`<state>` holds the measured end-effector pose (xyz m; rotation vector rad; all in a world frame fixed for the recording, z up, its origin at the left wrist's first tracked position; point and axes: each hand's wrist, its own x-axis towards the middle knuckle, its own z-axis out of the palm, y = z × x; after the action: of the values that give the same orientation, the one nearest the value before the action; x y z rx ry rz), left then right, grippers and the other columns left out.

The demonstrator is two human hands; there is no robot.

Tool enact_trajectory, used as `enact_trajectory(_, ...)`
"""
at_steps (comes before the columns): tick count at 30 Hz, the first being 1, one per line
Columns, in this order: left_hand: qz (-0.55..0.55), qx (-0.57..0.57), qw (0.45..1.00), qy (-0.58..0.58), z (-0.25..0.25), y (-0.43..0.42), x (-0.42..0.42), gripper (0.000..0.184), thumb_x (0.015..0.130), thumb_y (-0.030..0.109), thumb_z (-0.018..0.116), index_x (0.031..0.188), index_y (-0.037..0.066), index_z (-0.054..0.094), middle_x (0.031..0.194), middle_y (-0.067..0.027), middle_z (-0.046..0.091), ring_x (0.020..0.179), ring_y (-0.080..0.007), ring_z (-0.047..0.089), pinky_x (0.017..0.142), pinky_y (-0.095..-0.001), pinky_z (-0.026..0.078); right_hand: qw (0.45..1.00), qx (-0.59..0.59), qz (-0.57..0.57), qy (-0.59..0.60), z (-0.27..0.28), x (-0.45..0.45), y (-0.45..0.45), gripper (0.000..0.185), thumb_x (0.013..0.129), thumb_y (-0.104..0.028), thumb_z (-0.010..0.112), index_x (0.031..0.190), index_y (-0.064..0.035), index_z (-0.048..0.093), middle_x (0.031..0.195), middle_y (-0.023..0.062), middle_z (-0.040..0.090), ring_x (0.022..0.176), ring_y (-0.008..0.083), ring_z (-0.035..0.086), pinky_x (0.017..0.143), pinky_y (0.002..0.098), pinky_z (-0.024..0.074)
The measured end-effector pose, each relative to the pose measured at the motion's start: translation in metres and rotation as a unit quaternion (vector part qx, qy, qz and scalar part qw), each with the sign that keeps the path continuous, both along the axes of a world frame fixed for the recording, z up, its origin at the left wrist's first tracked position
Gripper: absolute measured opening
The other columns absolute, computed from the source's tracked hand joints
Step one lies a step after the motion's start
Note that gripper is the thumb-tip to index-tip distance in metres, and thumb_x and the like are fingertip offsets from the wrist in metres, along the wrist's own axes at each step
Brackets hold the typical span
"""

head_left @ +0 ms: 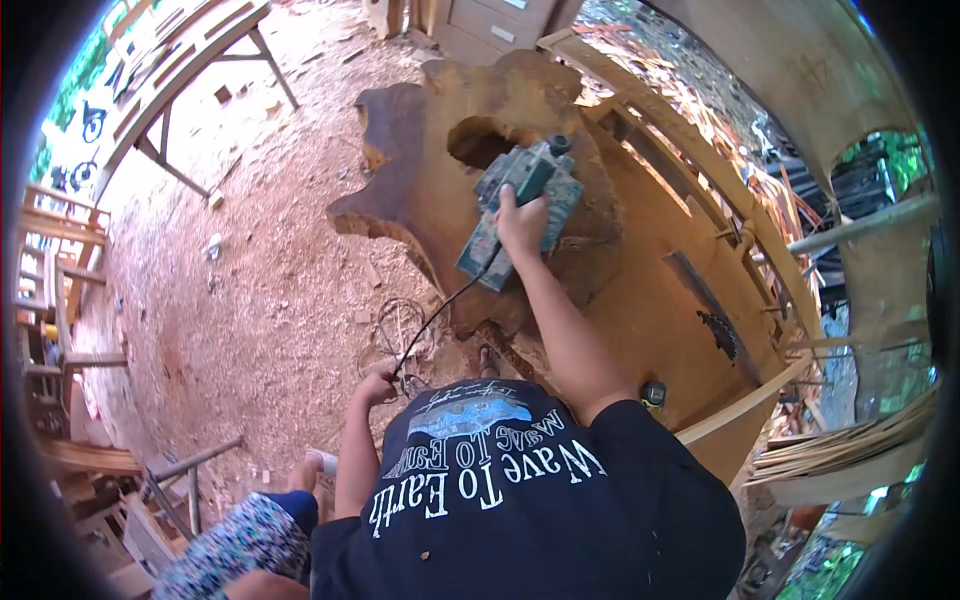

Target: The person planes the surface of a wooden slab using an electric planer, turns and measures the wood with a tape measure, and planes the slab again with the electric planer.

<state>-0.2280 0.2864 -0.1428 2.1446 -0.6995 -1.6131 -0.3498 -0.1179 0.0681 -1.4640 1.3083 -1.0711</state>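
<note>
My right hand [522, 222] is wrapped round the handle of a green, patterned power tool [560, 205], which sits on a brown wooden slab [450, 110]. The slab has a wavy edge, and a dark hole lies just beyond the tool. From the tool a black cord [432, 317] runs down to my left hand [376, 386], lower and to the left, whose fingers are closed round it. Loops of cord [398, 325] hang or lie near that hand; which of the two is unclear.
Right of the slab is a large wooden surface with a raised frame [745, 410], carrying a dark-stained strip [712, 318] and a small round black-and-yellow object [653, 392]. A person's patterned shorts [240, 545] show at lower left. A wooden bench [185, 75] stands upper left; shavings cover the ground.
</note>
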Motion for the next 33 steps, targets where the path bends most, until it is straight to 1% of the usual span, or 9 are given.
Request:
enact_trajectory(2, -0.018, 0.01, 0.999, -0.035, 0.004, -0.006, -0.016, 0.046, 0.074, 0.013, 0.069, 0.119, 0.004, 0.07, 0.093, -0.0145, 0.073, 0.086, -0.0236, 0.068, 0.08, -0.0366, 0.054, 0.999, 0.01, -0.007, 0.031, -0.001, 0.0, 0.0, 0.057, 0.086, -0.034, 0.073, 0.111, 0.0125, 0.051, 0.099, 0.0335, 0.066, 0.097, 0.0504, 0.064, 0.085, 0.0534, 0.0507)
enact_trajectory(7, 0.018, 0.003, 0.992, -0.126, -0.025, 0.032, -0.047, 0.041, 0.084, 0.031, 0.069, 0.112, 0.003, 0.071, 0.104, -0.0217, 0.073, 0.097, -0.0338, 0.071, 0.086, -0.0446, 0.055, 1.0, 0.004, 0.006, 0.029, -0.005, 0.001, -0.001, 0.057, 0.085, -0.032, 0.074, 0.112, 0.0129, 0.051, 0.098, 0.0333, 0.067, 0.094, 0.0499, 0.066, 0.083, 0.0522, 0.052)
enact_trajectory(12, 0.021, 0.063, 0.977, -0.202, -0.026, 0.08, -0.063, 0.035, 0.086, 0.034, 0.07, 0.106, 0.005, 0.074, 0.095, -0.0204, 0.074, 0.091, -0.0336, 0.072, 0.081, -0.0435, 0.055, 1.0, 0.008, 0.024, 0.015, -0.004, -0.003, -0.002, 0.056, 0.085, -0.029, 0.074, 0.112, 0.0138, 0.051, 0.096, 0.0335, 0.067, 0.092, 0.0495, 0.067, 0.081, 0.0514, 0.0527)
enact_trajectory(15, 0.117, 0.067, 0.975, -0.177, -0.002, 0.097, -0.077, 0.032, 0.088, 0.032, 0.069, 0.106, 0.007, 0.075, 0.094, -0.0211, 0.074, 0.09, -0.0353, 0.072, 0.081, -0.0436, 0.055, 1.0, 0.003, 0.021, -0.004, -0.007, -0.002, -0.003, 0.055, 0.084, -0.028, 0.075, 0.111, 0.0139, 0.051, 0.094, 0.0327, 0.068, 0.09, 0.0487, 0.067, 0.08, 0.0507, 0.0528)
enact_trajectory(18, 0.117, 0.079, 0.974, -0.179, -0.006, 0.108, -0.077, 0.033, 0.091, 0.035, 0.067, 0.107, 0.007, 0.076, 0.094, -0.0211, 0.074, 0.09, -0.0353, 0.073, 0.082, -0.0444, 0.055, 0.995, -0.096, 0.005, -0.02, -0.02, 0.003, -0.006, 0.038, 0.088, -0.018, 0.073, 0.105, 0.0066, 0.049, 0.07, 0.0118, 0.064, 0.048, 0.0205, 0.064, 0.044, 0.0346, 0.0505)
enact_trajectory(21, 0.094, 0.087, 0.977, -0.168, -0.014, 0.105, -0.069, 0.04, 0.091, 0.042, 0.066, 0.109, 0.007, 0.075, 0.098, -0.0224, 0.074, 0.096, -0.0371, 0.072, 0.084, -0.0448, 0.054, 0.999, -0.009, 0.016, -0.026, -0.013, 0.001, -0.007, 0.051, 0.084, -0.022, 0.075, 0.113, 0.0124, 0.05, 0.092, 0.0278, 0.069, 0.076, 0.0415, 0.07, 0.069, 0.0473, 0.0549)
enact_trajectory(27, -0.014, 0.118, 0.978, -0.17, -0.047, 0.103, -0.048, 0.042, 0.088, 0.043, 0.068, 0.104, 0.005, 0.076, 0.102, -0.0252, 0.072, 0.101, -0.0346, 0.071, 0.086, -0.0415, 0.054, 0.942, 0.13, 0.156, -0.268, 0.027, -0.016, -0.016, 0.019, 0.077, -0.01, 0.074, 0.072, 0.0038, 0.061, 0.06, 0.0133, 0.062, 0.042, 0.0198, 0.06, 0.04, 0.0358, 0.048)
enact_trajectory(28, -0.032, 0.164, 0.972, -0.166, -0.049, 0.1, -0.045, 0.041, 0.09, 0.041, 0.066, 0.105, 0.004, 0.076, 0.099, -0.0197, 0.075, 0.096, -0.03, 0.072, 0.083, -0.0374, 0.054, 0.954, 0.164, 0.09, -0.232, 0.03, -0.016, -0.016, 0.022, 0.072, -0.004, 0.071, 0.057, 0.0013, 0.057, 0.05, 0.0105, 0.056, 0.04, 0.0213, 0.058, 0.037, 0.0366, 0.0449)
enact_trajectory(33, -0.095, 0.112, 0.976, -0.161, -0.034, 0.084, -0.027, 0.043, 0.092, 0.043, 0.065, 0.107, 0.004, 0.075, 0.098, -0.0166, 0.075, 0.094, -0.0292, 0.071, 0.082, -0.0365, 0.054, 0.959, 0.196, 0.113, -0.169, 0.071, -0.103, 0.032, 0.01, 0.071, 0.0, 0.067, 0.075, 0.0041, 0.059, 0.056, 0.0087, 0.057, 0.039, 0.0185, 0.055, 0.034, 0.0343, 0.0403)
